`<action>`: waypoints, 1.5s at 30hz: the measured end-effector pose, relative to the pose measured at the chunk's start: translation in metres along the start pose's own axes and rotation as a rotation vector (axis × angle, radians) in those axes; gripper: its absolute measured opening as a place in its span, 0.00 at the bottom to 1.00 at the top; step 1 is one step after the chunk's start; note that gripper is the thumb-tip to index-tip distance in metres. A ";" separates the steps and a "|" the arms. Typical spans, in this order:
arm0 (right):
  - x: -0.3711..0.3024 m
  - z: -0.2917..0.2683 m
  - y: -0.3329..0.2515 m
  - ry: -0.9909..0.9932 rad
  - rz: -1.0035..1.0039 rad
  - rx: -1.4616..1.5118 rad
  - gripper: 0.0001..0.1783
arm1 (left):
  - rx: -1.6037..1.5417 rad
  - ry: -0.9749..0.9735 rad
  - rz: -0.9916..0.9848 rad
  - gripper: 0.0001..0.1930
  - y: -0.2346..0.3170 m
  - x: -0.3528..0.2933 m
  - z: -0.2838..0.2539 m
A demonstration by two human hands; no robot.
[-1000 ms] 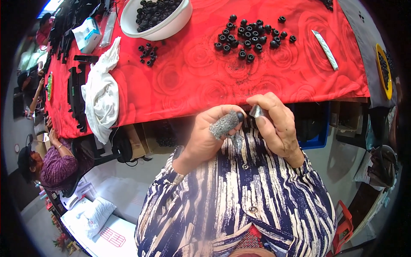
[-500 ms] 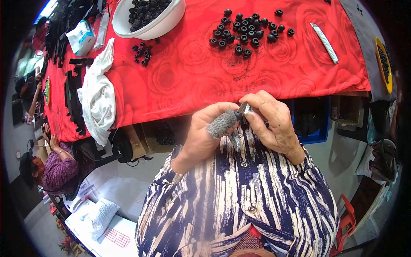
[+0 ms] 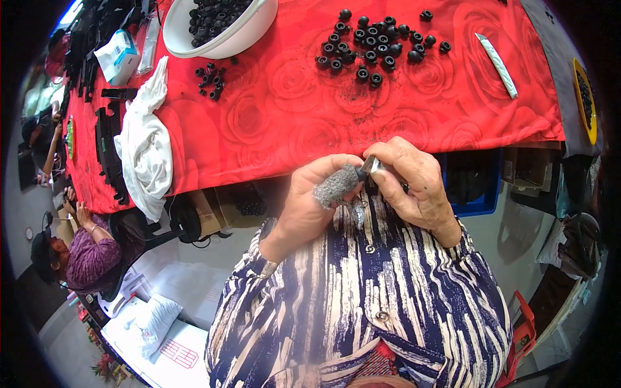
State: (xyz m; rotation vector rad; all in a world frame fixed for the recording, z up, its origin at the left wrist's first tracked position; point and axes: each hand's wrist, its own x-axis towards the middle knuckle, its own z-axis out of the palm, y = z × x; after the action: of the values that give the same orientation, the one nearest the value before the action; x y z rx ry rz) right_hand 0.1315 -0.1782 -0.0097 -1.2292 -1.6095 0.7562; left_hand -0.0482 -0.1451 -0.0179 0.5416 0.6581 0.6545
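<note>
In front of my chest, just off the table's near edge, my two hands meet. My left hand (image 3: 303, 200) is closed around a small black piece (image 3: 361, 174), mostly hidden by the fingers. A grey fuzzy sleeve (image 3: 334, 186) sits at that hand, apparently wrapped over a finger. Pinched between thumb and fingers of my right hand (image 3: 414, 187) is a small metal blade (image 3: 370, 163), its edge against the black piece. Beyond the hands, several round black knobs with hollow ends (image 3: 372, 55) lie loose on the red cloth (image 3: 291, 129).
At the far left stands a white bowl (image 3: 255, 32) full of black knobs, with a small cluster of black parts (image 3: 210, 81) nearby. A white cloth (image 3: 145, 152) drapes over the left edge. To the right lies a wrapped white stick (image 3: 497, 66). Another person (image 3: 94, 255) sits at left.
Both hands keep nearly the same place and grip, with only a slight shift of the blade against the black piece. The view has tilted a little.
</note>
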 end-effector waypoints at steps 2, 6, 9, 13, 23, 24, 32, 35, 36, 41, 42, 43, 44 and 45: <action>0.000 0.000 0.002 0.005 -0.003 -0.004 0.12 | 0.011 0.000 0.004 0.12 0.000 0.001 -0.002; 0.000 -0.002 0.007 -0.091 -0.014 0.015 0.12 | -0.054 0.102 -0.021 0.12 0.001 0.004 0.000; 0.001 -0.008 0.002 -0.083 0.004 0.098 0.14 | -0.045 -0.012 0.060 0.11 0.003 0.005 -0.004; 0.008 -0.002 0.005 0.056 -0.169 -0.020 0.22 | -0.105 -0.005 -0.068 0.11 0.012 0.005 0.004; 0.022 -0.007 0.000 0.174 -0.399 -0.194 0.14 | 0.116 0.124 0.027 0.10 0.051 0.002 0.002; 0.021 -0.010 0.004 0.202 -0.342 -0.205 0.14 | 0.243 0.140 0.186 0.09 0.066 0.004 0.001; 0.022 -0.014 0.029 0.240 -0.132 -0.278 0.19 | 0.887 0.493 0.804 0.09 0.209 0.078 -0.032; 0.024 -0.014 0.032 0.245 -0.136 -0.321 0.19 | 0.909 0.490 0.898 0.10 0.201 0.082 -0.021; 0.024 -0.014 0.033 0.243 -0.146 -0.324 0.19 | 1.019 0.515 0.983 0.11 0.189 0.078 -0.013; 0.024 -0.017 0.032 0.215 -0.155 -0.340 0.19 | 1.490 0.084 0.771 0.08 0.131 0.073 -0.002; 0.025 -0.016 0.032 0.213 -0.155 -0.347 0.19 | 1.508 0.042 0.753 0.08 0.120 0.080 -0.006; 0.025 -0.016 0.031 0.210 -0.156 -0.353 0.19 | 1.527 0.000 0.733 0.08 0.111 0.084 -0.009; 0.025 -0.015 0.030 0.210 -0.154 -0.352 0.19 | 1.527 0.000 0.731 0.08 0.107 0.087 -0.010; 0.026 -0.016 0.030 0.208 -0.158 -0.377 0.19 | 1.605 -0.027 0.753 0.08 0.103 0.091 -0.011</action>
State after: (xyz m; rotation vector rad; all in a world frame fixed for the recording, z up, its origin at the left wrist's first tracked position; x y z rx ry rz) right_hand 0.1555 -0.1457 -0.0221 -1.3729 -1.6970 0.2203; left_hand -0.0392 -0.0097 0.0058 2.3591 0.8701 0.6941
